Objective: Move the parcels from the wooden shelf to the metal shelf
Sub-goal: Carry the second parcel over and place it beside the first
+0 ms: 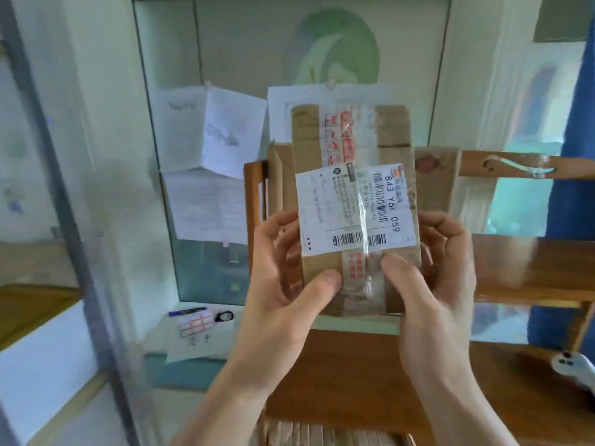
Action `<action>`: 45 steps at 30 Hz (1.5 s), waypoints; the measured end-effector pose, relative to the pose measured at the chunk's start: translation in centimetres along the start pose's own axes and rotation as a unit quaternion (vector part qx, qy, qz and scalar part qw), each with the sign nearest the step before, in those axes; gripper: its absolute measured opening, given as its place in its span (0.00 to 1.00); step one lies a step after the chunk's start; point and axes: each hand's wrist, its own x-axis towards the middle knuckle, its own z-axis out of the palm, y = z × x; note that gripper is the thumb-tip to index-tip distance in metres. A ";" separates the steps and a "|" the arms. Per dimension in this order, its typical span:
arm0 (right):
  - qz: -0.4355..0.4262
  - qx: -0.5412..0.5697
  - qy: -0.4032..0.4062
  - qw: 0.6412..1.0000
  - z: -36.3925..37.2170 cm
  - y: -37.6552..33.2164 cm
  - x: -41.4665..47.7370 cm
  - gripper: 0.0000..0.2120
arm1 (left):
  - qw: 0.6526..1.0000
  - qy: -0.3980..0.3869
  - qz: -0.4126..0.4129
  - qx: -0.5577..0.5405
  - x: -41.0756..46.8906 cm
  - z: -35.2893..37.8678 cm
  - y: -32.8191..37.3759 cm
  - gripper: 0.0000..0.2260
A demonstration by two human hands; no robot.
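The taped cardboard parcel (352, 201) is pinched at its lower end by the left hand (286, 272) and right hand (441, 268). Looks light and stiff, though the tape is probably slick, so the bare cardboard edges are best gripped.

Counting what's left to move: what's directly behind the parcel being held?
Behind the parcel, another cardboard parcel stands on the wooden shelf; most of it is covered.
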 end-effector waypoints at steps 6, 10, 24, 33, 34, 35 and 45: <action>0.051 0.083 -0.097 0.990 11.0 0.8 -4.6 0.17 | 0.995 0.084 -0.010 0.060 -3.8 -11.1 6.0 0.27; 0.077 0.111 -0.191 0.972 18.4 1.9 -7.9 0.23 | 0.981 0.162 -0.008 0.110 -6.9 -18.5 8.6 0.31; 0.205 0.288 -0.193 0.915 44.4 10.0 -10.3 0.25 | 0.897 0.413 0.050 0.149 -10.3 -43.2 16.8 0.19; 0.116 0.357 -0.399 0.836 56.5 12.0 -13.5 0.34 | 0.828 0.491 0.070 0.262 -12.8 -53.8 21.2 0.10; 0.116 0.342 -0.409 0.838 57.3 12.0 -13.8 0.34 | 0.830 0.488 0.079 0.259 -13.1 -54.7 21.8 0.12; 0.113 0.324 -0.410 0.845 58.1 11.9 -14.2 0.34 | 0.832 0.485 0.087 0.254 -13.4 -55.7 22.3 0.15; 0.130 0.238 -0.302 0.914 67.0 8.2 -19.2 0.35 | 0.867 0.425 0.068 0.252 -16.0 -65.1 27.7 0.37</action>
